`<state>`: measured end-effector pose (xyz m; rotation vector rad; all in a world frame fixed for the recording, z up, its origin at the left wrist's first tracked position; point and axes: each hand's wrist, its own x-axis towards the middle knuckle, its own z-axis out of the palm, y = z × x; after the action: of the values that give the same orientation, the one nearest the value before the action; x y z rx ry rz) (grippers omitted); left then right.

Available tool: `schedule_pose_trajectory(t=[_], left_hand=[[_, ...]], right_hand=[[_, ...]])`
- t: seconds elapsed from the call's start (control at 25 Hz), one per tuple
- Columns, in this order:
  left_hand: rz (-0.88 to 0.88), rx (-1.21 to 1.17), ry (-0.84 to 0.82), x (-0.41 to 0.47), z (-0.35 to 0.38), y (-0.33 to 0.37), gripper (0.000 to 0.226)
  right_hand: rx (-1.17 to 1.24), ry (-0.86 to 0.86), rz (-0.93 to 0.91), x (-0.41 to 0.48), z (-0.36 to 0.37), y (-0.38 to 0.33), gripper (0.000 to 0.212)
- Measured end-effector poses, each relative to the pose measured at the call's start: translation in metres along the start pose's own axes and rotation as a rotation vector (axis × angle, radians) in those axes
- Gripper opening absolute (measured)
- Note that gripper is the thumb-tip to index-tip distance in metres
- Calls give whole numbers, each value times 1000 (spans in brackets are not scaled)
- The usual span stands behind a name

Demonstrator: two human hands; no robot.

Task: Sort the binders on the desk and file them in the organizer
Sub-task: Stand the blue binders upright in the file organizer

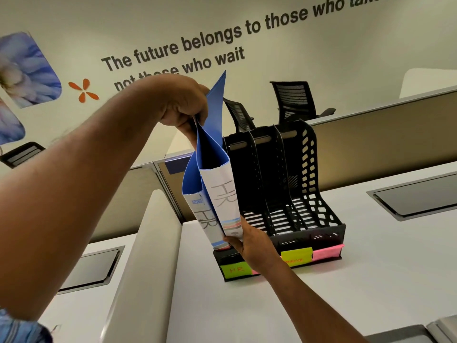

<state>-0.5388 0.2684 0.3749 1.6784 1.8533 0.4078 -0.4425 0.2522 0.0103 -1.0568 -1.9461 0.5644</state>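
Two blue binders [212, 169] with white spines marked "HR" stand tilted over the leftmost slot of the black organizer [309, 194]. My left hand [183, 105] grips their top edges from above. My right hand [252, 246] holds the lower spine of the right binder at the organizer's front. A green sticky note reading "HR" [235, 269] marks that slot. A yellow-green note [296, 257] and a pink note [326, 252] label other slots. The remaining slots look empty.
The organizer stands on a white desk [371, 280] against a grey partition [371, 134]. Black recessed panels [418, 196] [94, 266] sit in the desktops. A white divider [148, 243] runs on the left. Black office chairs [294, 100] stand beyond.
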Motion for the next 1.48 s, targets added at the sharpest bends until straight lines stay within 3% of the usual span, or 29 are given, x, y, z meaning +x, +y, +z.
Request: schedule_pose_trajectory(t=[0.36, 0.76, 1.0, 1.12, 1.32, 1.48], left_hand=[[-63, 0, -16, 37, -7, -21, 63], [-143, 32, -14, 71, 12, -45, 43], [-195, 61, -35, 83, 29, -56, 38], [-190, 79, -39, 86, 36, -56, 38], [-193, 177, -56, 88, 41, -58, 34], [-101, 411, -18, 84, 61, -50, 14]], right_hand=[[-108, -60, 8, 0, -2, 5, 63], [-156, 28, -30, -3, 5, 3, 83], [-90, 85, -114, -5, 7, 3, 66], [-182, 61, -92, -5, 8, 4, 76], [-201, 14, -74, -6, 10, 7, 84], [-367, 158, -107, -11, 18, 11, 78]])
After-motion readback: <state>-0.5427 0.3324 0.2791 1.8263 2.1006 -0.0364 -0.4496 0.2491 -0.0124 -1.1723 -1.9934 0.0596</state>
